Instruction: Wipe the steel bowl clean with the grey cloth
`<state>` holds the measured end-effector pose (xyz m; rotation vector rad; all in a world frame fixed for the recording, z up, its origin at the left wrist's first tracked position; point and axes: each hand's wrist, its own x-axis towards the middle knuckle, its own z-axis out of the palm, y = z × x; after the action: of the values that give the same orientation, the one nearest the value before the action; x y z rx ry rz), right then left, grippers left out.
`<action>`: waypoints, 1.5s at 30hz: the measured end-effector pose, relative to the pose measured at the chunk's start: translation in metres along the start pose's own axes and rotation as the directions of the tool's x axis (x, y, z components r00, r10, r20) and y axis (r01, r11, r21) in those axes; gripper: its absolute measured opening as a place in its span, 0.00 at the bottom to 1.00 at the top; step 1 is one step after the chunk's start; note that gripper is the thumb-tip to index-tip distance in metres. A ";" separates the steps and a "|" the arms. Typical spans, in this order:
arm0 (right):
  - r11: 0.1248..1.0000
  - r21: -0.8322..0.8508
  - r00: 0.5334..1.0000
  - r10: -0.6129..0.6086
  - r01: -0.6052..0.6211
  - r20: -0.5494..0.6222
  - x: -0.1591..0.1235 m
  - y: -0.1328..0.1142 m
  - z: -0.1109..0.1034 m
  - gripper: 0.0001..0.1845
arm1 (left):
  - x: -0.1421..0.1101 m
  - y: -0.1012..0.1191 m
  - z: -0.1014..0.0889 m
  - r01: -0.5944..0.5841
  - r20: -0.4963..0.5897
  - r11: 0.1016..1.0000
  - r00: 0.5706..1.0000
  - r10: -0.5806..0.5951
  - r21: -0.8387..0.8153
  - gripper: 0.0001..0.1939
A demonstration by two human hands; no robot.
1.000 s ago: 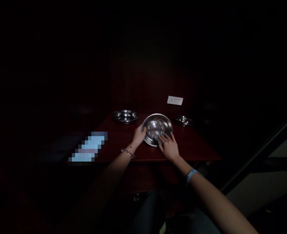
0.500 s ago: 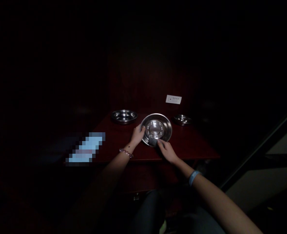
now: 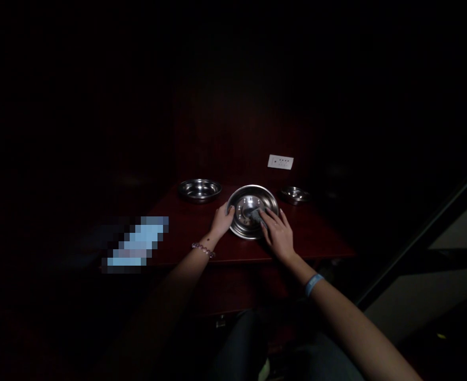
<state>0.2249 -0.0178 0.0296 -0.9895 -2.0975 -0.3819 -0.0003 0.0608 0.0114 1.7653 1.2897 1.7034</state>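
Observation:
A round stainless steel basin [image 3: 239, 225] is tilted up toward me above the table. My left hand [image 3: 220, 219] grips its left rim, thumb inside and the other fingers hidden behind. Inside the basin, my right hand [image 3: 280, 235] presses a small grey pad [image 3: 256, 215] against the bottom, slightly right of the middle. The fingers partly cover the pad, and I cannot tell whether it is cloth or sponge. Small raised or shiny marks ring the basin's bottom.
Another steel basin [image 3: 200, 190] stands at the back left of the dark red table [image 3: 316, 241], and a smaller steel bowl [image 3: 294, 195] at the back right. A white socket plate [image 3: 280, 162] is on the back wall. A bright blurred-out patch [image 3: 138, 246] lies left.
My right hand has moved the grey pad from the basin's near lower wall up onto its bottom, and its fingers have spread over the pad. My left hand keeps its hold on the rim.

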 end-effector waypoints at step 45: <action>0.791 0.473 0.892 0.451 -0.388 -0.023 -0.002 -0.001 0.039 0.28 | -0.001 0.006 -0.001 0.005 0.007 1.000 1.000 -0.005 -0.012 0.16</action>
<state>0.2050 0.0020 0.0029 -1.0663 -1.6613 0.2632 0.0007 0.0570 0.0157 1.7584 1.2776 1.6971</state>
